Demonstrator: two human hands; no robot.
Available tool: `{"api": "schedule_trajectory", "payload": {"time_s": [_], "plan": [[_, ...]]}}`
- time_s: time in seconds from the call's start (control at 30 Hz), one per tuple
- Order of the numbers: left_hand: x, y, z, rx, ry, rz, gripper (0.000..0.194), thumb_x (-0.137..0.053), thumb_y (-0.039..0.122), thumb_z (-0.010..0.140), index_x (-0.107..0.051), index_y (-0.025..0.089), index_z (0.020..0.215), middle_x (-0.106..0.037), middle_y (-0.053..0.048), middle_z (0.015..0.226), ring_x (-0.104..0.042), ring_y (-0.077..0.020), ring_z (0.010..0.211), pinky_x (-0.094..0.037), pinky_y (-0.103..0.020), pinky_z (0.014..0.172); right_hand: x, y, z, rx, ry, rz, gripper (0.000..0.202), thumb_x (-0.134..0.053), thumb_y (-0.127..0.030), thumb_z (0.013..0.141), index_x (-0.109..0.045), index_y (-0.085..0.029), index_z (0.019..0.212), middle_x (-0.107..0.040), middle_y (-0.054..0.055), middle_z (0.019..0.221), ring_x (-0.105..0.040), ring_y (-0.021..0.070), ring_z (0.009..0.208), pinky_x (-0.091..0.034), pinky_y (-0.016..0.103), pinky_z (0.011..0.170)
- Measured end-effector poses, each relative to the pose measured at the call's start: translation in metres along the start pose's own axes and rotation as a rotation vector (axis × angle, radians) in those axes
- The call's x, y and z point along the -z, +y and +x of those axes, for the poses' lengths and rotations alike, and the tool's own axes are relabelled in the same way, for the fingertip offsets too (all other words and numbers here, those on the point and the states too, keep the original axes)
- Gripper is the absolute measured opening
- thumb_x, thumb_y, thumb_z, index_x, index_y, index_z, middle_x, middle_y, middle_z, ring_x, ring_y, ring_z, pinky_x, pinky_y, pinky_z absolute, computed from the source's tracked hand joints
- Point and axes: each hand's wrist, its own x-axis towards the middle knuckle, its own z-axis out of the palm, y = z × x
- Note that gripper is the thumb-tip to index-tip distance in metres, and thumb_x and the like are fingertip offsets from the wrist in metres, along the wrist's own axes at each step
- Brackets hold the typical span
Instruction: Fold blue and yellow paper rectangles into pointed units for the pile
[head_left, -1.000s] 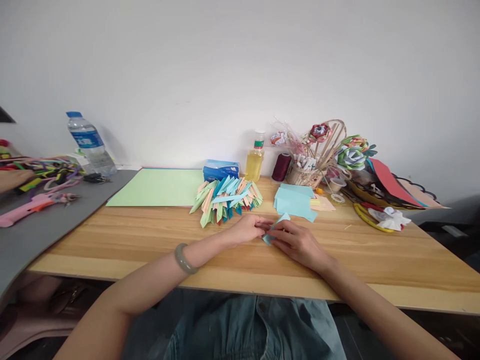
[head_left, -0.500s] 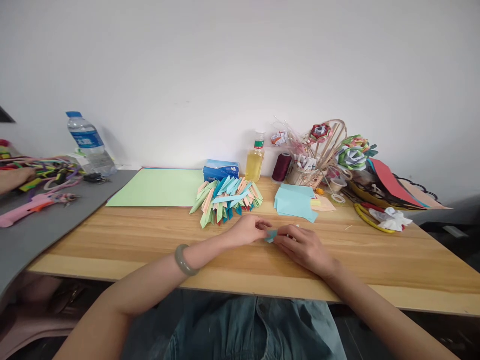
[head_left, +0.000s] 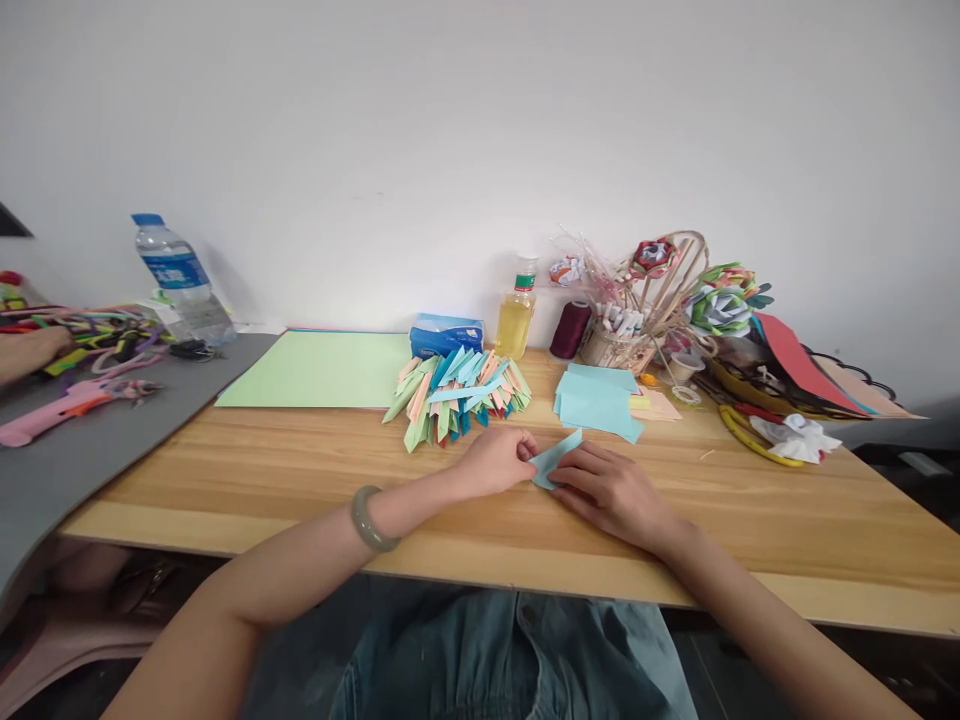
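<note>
A small piece of light blue paper (head_left: 553,460), folded with a pointed top corner, is between my hands over the front middle of the wooden table (head_left: 450,520). My left hand (head_left: 501,460) pinches its left edge with curled fingers. On its right side, my right hand (head_left: 611,490) grips the paper, fingers bent around the lower edge. Loose light blue sheets (head_left: 598,402) lie just behind my right hand. Behind my left hand is a heap of folded green, blue and peach paper strips (head_left: 457,392).
Large green paper (head_left: 315,370) lies back left, beside a tissue pack (head_left: 446,335). A yellow bottle (head_left: 514,315), thread spool (head_left: 570,330) and basket (head_left: 619,345) line the wall. Another person's hand (head_left: 34,350) is at far left near cords and a pink glue gun (head_left: 60,408).
The blue paper between my hands now shows more of its surface, its pointed corner raised. My left fingers have curled in closer. The view has shifted slightly.
</note>
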Motion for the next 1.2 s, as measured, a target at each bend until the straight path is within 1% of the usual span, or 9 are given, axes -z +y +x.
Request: {"api": "schedule_trajectory", "payload": {"time_s": [0.3,0.43,0.5,0.57,0.63,0.73,0.83,1.03,1.2], "plan": [[-0.002,-0.002,-0.003,-0.062,-0.036,0.04,0.014,-0.057,0.014,0.065,-0.063,0.017,0.077,-0.063,0.004,0.07,-0.055,-0.0113,0.064,-0.037,-0.021,0.056,0.006,-0.011,0.005,-0.295,-0.096,0.235,0.014,-0.055,-0.03,0.085,-0.064,-0.02,0.087,-0.062,0.006,0.088,-0.057,0.0189,0.083,-0.045,0.03,0.068],[-0.002,0.0,-0.007,-0.071,-0.066,0.101,0.011,-0.056,0.016,0.068,-0.06,0.018,0.078,-0.061,0.004,0.07,-0.055,-0.0116,0.065,-0.037,-0.021,0.056,0.005,-0.012,0.006,-0.296,-0.082,0.224,0.014,-0.053,-0.029,0.086,-0.063,-0.02,0.085,-0.062,0.006,0.088,-0.056,0.0194,0.084,-0.044,0.03,0.069],[-0.001,0.001,-0.01,-0.107,-0.018,0.178,0.014,-0.057,0.015,0.07,-0.059,0.018,0.084,-0.06,0.003,0.075,-0.055,-0.0131,0.07,-0.039,-0.022,0.059,0.004,-0.012,0.005,-0.287,-0.069,0.218,0.015,-0.051,-0.027,0.086,-0.063,-0.02,0.083,-0.062,0.006,0.086,-0.055,0.0192,0.083,-0.043,0.03,0.069],[0.003,0.003,-0.015,-0.201,0.077,0.295,0.022,-0.057,0.014,0.072,-0.056,0.017,0.094,-0.06,-0.001,0.091,-0.056,-0.0152,0.081,-0.043,-0.024,0.067,0.003,-0.012,0.005,-0.293,-0.067,0.214,0.014,-0.051,-0.026,0.086,-0.063,-0.02,0.082,-0.062,0.006,0.085,-0.055,0.019,0.082,-0.043,0.03,0.068],[0.008,0.003,-0.02,-0.349,0.107,0.43,0.021,-0.054,0.015,0.079,-0.056,0.017,0.1,-0.056,-0.003,0.102,-0.055,-0.0159,0.089,-0.044,-0.027,0.074,0.003,-0.012,0.004,-0.303,-0.072,0.218,0.013,-0.052,-0.026,0.085,-0.063,-0.02,0.082,-0.062,0.006,0.086,-0.056,0.0188,0.082,-0.044,0.03,0.069],[0.013,0.001,-0.027,-0.552,0.036,0.656,0.015,-0.045,0.018,0.089,-0.06,0.018,0.093,-0.056,-0.003,0.092,-0.053,-0.017,0.089,-0.044,-0.027,0.071,0.004,-0.012,0.003,-0.303,-0.08,0.234,0.011,-0.054,-0.026,0.084,-0.064,-0.021,0.083,-0.062,0.006,0.088,-0.056,0.0184,0.083,-0.044,0.03,0.071],[0.011,-0.003,-0.034,-0.659,0.003,0.856,0.017,-0.044,0.015,0.089,-0.061,0.017,0.087,-0.057,-0.005,0.082,-0.051,-0.0198,0.085,-0.043,-0.028,0.064,0.006,-0.013,0.002,-0.295,-0.071,0.243,0.013,-0.056,-0.03,0.084,-0.065,-0.021,0.083,-0.062,0.006,0.087,-0.056,0.0186,0.083,-0.045,0.03,0.07],[0.003,0.003,-0.046,-0.659,-0.063,0.988,0.019,-0.043,0.008,0.086,-0.06,0.012,0.08,-0.057,-0.008,0.076,-0.05,-0.0205,0.078,-0.043,-0.028,0.057,0.005,-0.014,0.003,-0.282,-0.035,0.264,0.017,-0.049,-0.025,0.088,-0.065,-0.02,0.082,-0.062,0.006,0.085,-0.057,0.0175,0.081,-0.045,0.029,0.07],[0.006,0.001,-0.052,-0.632,-0.061,0.981,0.017,-0.044,0.007,0.083,-0.06,0.011,0.085,-0.058,-0.009,0.082,-0.051,-0.0206,0.081,-0.045,-0.027,0.057,0.002,-0.016,0.006,-0.334,-0.024,0.286,0.014,-0.051,-0.022,0.085,-0.062,-0.02,0.077,-0.062,0.005,0.083,-0.057,0.0173,0.079,-0.045,0.029,0.069]]}}
